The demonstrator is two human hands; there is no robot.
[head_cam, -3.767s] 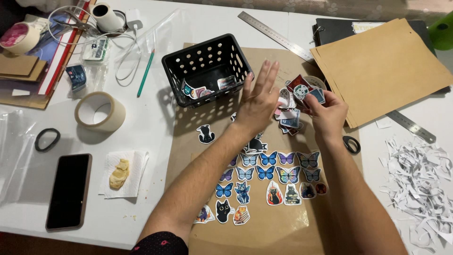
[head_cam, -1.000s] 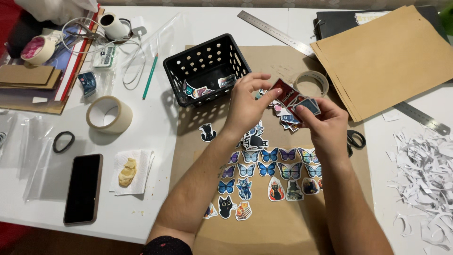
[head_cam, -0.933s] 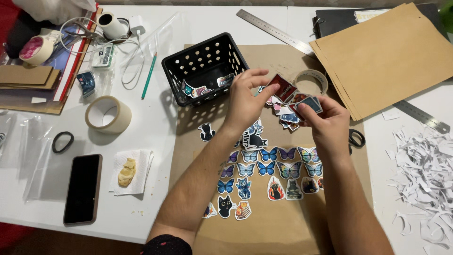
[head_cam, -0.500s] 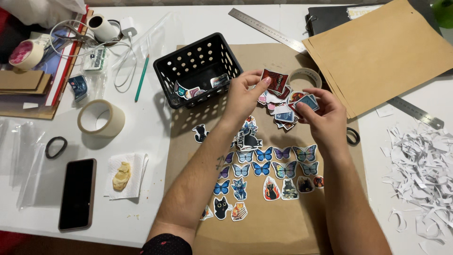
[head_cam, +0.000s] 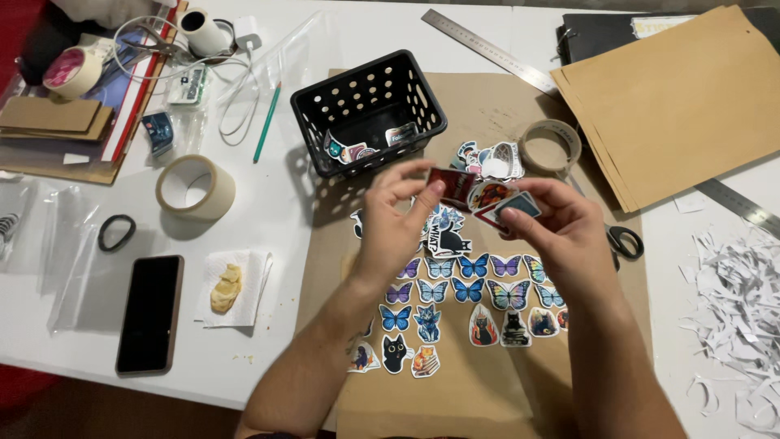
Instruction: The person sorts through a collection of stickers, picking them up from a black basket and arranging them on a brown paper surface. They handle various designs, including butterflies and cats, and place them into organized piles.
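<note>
From the head camera, the left hand [head_cam: 394,232] pinches a small dark-red die-cut sticker [head_cam: 452,184]; the right hand [head_cam: 561,232] grips a fanned stack of colourful stickers [head_cam: 500,202]; both hover over brown kraft paper [head_cam: 487,382], a black perforated plastic basket [head_cam: 367,110] at eleven o'clock.

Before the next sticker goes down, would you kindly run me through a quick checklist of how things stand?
1. Left hand pinching the red sticker: ok.
2. Right hand holding the fanned stack of stickers: ok.
3. Sorted rows of butterfly stickers lying flat on the brown paper, not overlapping: ok.
4. Bare paper left below the rows for more stickers: ok.
5. Basket upright, within reach, a few stickers inside: ok.
6. Whether the red sticker is one sticker or two stuck together: cannot tell.
</note>
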